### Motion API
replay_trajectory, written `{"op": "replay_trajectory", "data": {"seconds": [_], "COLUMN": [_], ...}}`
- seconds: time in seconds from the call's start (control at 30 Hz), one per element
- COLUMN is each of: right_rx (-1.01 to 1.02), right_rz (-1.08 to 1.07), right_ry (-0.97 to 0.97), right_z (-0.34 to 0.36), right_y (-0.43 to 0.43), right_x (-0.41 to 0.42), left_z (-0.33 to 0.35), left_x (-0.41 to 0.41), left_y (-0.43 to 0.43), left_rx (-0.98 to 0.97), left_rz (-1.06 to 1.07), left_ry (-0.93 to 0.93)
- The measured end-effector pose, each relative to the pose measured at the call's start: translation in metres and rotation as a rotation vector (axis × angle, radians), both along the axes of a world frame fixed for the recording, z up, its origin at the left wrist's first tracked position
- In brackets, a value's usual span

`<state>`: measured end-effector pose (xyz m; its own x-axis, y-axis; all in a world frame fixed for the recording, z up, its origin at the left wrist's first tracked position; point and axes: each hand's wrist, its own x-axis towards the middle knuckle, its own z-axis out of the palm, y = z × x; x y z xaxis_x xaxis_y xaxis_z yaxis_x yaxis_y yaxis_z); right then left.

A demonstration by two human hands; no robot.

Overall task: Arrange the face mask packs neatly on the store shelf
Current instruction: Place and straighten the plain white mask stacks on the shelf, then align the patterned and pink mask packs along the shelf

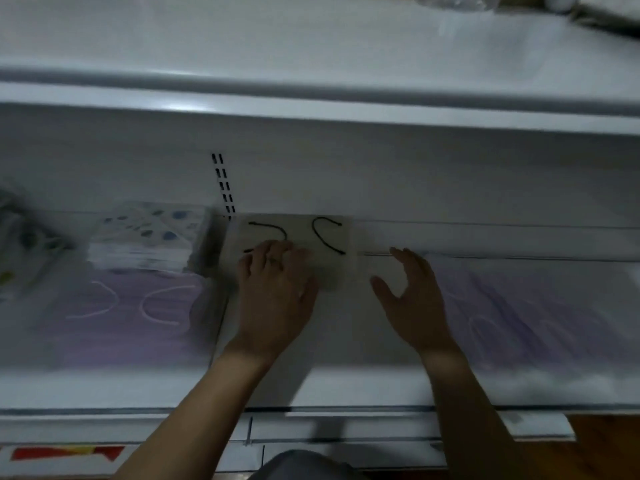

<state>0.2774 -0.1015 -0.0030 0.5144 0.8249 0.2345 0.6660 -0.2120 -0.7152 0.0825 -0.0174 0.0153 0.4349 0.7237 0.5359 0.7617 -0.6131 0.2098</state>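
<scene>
A grey face mask pack (325, 237) with black ear loops lies flat at the back of the white shelf (346, 341). My left hand (277, 289) rests on its near left part with fingers spread flat. Just right of the pack's edge, my right hand (412, 296) hovers with its fingers straight and holds nothing. A purple mask pack (131, 317) with white loops lies to the left, and another purple pack (540, 313) lies to the right. Behind the left purple pack stands a stack of dotted white packs (149, 237).
The upper shelf (311, 95) overhangs the work area, with a clear plastic bag (453, 1) on it at the top right. More blurred packs (17, 251) lie at the far left. The shelf's front rail (346, 408) runs below my forearms.
</scene>
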Motion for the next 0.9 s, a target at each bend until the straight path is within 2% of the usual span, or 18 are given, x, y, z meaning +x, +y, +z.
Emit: {"op": "replay_trajectory", "data": {"seconds": [0.13, 0.23, 0.33, 0.4, 0.5, 0.57, 0.63, 0.73, 0.77, 0.9], "right_rx": [-0.08, -0.207, -0.142, -0.073, -0.05, -0.152, -0.356, -0.626, -0.654, -0.636], "right_rz": [-0.179, -0.259, -0.352, -0.442, -0.582, -0.634, -0.579, -0.426, -0.396, -0.285], "right_ry": [-0.076, -0.083, -0.143, -0.203, -0.158, -0.093, 0.008, 0.0, -0.003, 0.236], "right_z": [-0.002, -0.006, -0.015, -0.02, -0.02, -0.016, -0.012, -0.012, -0.011, -0.005], "right_y": [-0.044, -0.083, -0.12, -0.146, -0.178, -0.189, -0.191, -0.186, -0.184, -0.18], "right_x": [0.07, 0.119, 0.163, 0.197, 0.25, 0.282, 0.309, 0.328, 0.329, 0.334], "left_z": [-0.005, -0.005, 0.001, -0.002, -0.008, -0.013, -0.018, -0.028, -0.031, -0.032], "left_x": [0.068, 0.13, 0.19, 0.225, 0.265, 0.285, 0.3, 0.315, 0.316, 0.321], "left_y": [-0.039, -0.074, -0.106, -0.124, -0.151, -0.166, -0.176, -0.185, -0.186, -0.185], "left_rx": [-0.178, -0.31, -0.446, -0.466, -0.467, -0.43, -0.433, -0.506, -0.508, -0.479], "left_rz": [-0.172, -0.308, -0.375, -0.392, -0.411, -0.403, -0.368, -0.334, -0.328, -0.276], "left_ry": [-0.042, 0.031, 0.165, 0.249, 0.33, 0.416, 0.497, 0.569, 0.588, 0.619]}}
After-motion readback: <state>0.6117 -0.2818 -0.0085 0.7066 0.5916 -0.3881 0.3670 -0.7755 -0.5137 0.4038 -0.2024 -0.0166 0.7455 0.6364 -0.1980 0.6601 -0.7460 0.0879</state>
